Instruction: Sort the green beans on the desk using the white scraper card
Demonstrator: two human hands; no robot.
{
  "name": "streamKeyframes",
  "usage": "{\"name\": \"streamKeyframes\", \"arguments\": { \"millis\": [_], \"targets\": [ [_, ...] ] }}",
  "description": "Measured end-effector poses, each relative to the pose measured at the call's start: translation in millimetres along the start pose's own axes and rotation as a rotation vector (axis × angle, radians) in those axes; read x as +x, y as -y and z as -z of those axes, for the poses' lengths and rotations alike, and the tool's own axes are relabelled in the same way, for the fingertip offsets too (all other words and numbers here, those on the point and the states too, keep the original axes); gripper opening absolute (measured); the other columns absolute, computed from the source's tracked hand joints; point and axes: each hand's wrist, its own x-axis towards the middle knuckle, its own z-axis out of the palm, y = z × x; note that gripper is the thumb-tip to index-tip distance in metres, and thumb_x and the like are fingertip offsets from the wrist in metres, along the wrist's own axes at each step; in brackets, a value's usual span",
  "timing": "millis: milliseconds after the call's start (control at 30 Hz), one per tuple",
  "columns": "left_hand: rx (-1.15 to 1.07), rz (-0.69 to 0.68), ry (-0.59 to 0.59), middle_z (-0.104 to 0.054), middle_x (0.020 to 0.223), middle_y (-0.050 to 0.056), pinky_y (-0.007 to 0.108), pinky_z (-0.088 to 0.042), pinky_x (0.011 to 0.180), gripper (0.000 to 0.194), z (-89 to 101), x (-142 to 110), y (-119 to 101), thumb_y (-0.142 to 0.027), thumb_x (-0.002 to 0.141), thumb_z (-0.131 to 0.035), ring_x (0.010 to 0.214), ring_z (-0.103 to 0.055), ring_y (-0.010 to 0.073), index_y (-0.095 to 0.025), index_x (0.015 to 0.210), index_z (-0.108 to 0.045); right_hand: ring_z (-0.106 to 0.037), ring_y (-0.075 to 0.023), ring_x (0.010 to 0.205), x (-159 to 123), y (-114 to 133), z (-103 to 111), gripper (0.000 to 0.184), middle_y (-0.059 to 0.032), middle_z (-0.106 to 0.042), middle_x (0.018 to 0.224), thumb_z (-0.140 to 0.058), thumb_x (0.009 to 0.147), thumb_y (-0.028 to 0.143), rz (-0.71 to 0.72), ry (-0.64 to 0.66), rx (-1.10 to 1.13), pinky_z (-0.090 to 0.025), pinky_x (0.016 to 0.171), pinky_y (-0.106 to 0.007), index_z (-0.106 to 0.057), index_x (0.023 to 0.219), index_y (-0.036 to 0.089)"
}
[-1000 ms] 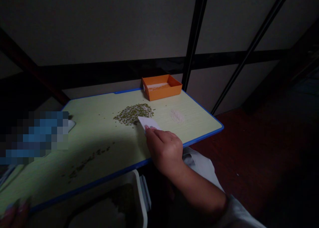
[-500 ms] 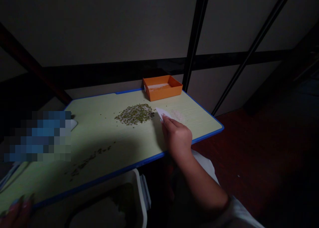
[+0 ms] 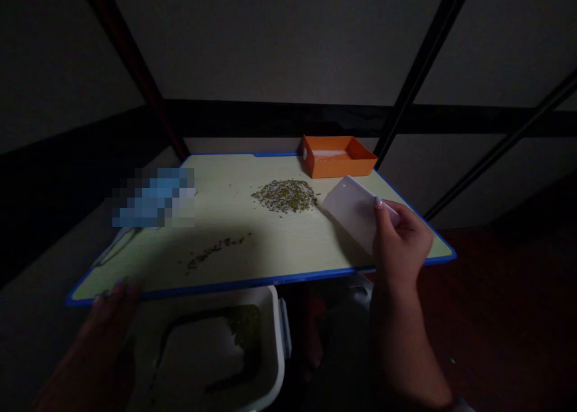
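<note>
Currently, white scraper: the white scraper (image 3: 349, 211) is showing as a thin, flat, pale sheet with smooth edges, a rounded left side and a small round mark near its far corner; it is tilting above the right half of the worktop (image 3: 274, 250), its left edge sitting just beside the granules. Whether it is touching the surface, I cannot tell.
Right hand: the right hand (image 3: 402, 244) is gripping the scraper's right edge, thumb lying on the near face.
Left hand: the left hand (image 3: 106, 319) is resting its fingertips at the worktop's near-left edge, in shadow; whether it is gripping, I cannot tell.
Green granules: the green granules (image 3: 288, 196) are lying in a loose, roughly oval patch, olive with paler bits among them.
Dark bits: the dark bits (image 3: 211, 253) are forming a slanting streak nearer the left hand.
Orange tray: the orange tray (image 3: 342, 169) is standing at the far right, holding something whitish.
White tub: the white tub (image 3: 278, 340) is sitting below the near edge, with green matter gathering in its far-right corner.
</note>
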Motion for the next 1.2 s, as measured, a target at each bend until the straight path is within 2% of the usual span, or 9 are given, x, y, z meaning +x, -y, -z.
{"name": "streamKeyframes", "arguments": {
  "millis": [67,200,433,567,733,867,1200],
  "targets": [
    [-0.12,0.022,-0.023,-0.023,0.176,0.004,0.058,-0.042,0.127,0.073,0.3,-4.1,-0.3,-0.028,0.093,-0.03,0.161,-0.025,0.0306,-0.041,0.16,-0.003,-0.063,-0.0181,0.062,0.3,-1.4,-6.4,0.03,-0.0062,-0.074,0.07,-0.072,0.081,0.045,-0.079,0.033,0.032,-0.045,0.055,-0.028,-0.081,0.079,0.016],
    [-0.15,0.066,0.005,-0.028,0.174,0.003,0.057,-0.043,0.126,0.07,6.5,-4.7,-8.0,-0.027,0.093,-0.028,0.159,-0.026,0.0294,-0.04,0.159,-0.01,-0.053,-0.0146,0.055,-3.8,-1.9,-20.1,0.032,-0.0047,-0.07,0.066,-0.075,0.075,0.047,-0.187,0.154,0.087,-0.037,0.051,-0.026,-0.078,0.076,0.015],
    [-0.214,0.11,0.028,-0.029,0.174,0.002,0.059,-0.038,0.128,0.067,4.0,-7.7,-7.7,-0.03,0.094,-0.029,0.16,-0.025,0.029,-0.04,0.159,-0.014,-0.048,-0.0135,0.055,-23.1,14.8,-41.4,0.035,-0.0029,-0.068,0.065,-0.076,0.072,0.048,-0.259,0.351,0.147,-0.037,0.052,-0.027,-0.08,0.082,0.015],
    [-0.228,0.104,0.034,-0.03,0.173,0.004,0.06,-0.037,0.129,0.065,1.9,-9.1,-6.6,-0.028,0.095,-0.027,0.161,-0.023,0.0288,-0.038,0.159,-0.015,-0.054,-0.0154,0.06,-32.1,26.9,-51.6,0.031,-0.0057,-0.073,0.072,-0.074,0.074,0.044,-0.226,0.393,0.146,-0.042,0.056,-0.029,-0.081,0.084,0.015],
    [-0.2,0.084,0.023,-0.028,0.174,0.005,0.062,-0.044,0.124,0.066,-2.4,-11.3,-5.8,-0.028,0.096,-0.028,0.16,-0.023,0.0303,-0.038,0.159,-0.01,-0.058,-0.0165,0.062,-41.3,39.7,-62.5,0.029,-0.0057,-0.076,0.075,-0.075,0.074,0.042,-0.22,0.415,0.18,-0.044,0.06,-0.03,-0.081,0.084,0.016],
    [-0.18,0.057,-0.023,-0.033,0.171,0.005,0.061,-0.051,0.118,0.067,-4.9,-12.6,-4.1,-0.026,0.096,-0.028,0.158,-0.028,0.0301,-0.041,0.158,-0.01,-0.061,-0.0171,0.064,-52.9,48.2,-72.4,0.025,-0.0043,-0.076,0.075,-0.072,0.077,0.041,-0.216,0.476,0.188,-0.044,0.061,-0.03,-0.08,0.084,0.018],
    [-0.135,0.032,-0.036,-0.036,0.169,0.006,0.059,-0.059,0.11,0.069,0.0,-11.2,-9.6,-0.023,0.094,-0.028,0.155,-0.032,0.0311,-0.04,0.159,-0.01,-0.067,-0.0195,0.076,-64.8,55.1,-83.3,0.019,-0.0035,-0.079,0.082,-0.073,0.079,0.036,-0.249,0.633,0.286,-0.051,0.073,-0.035,-0.082,0.088,0.021]
  ]
}}
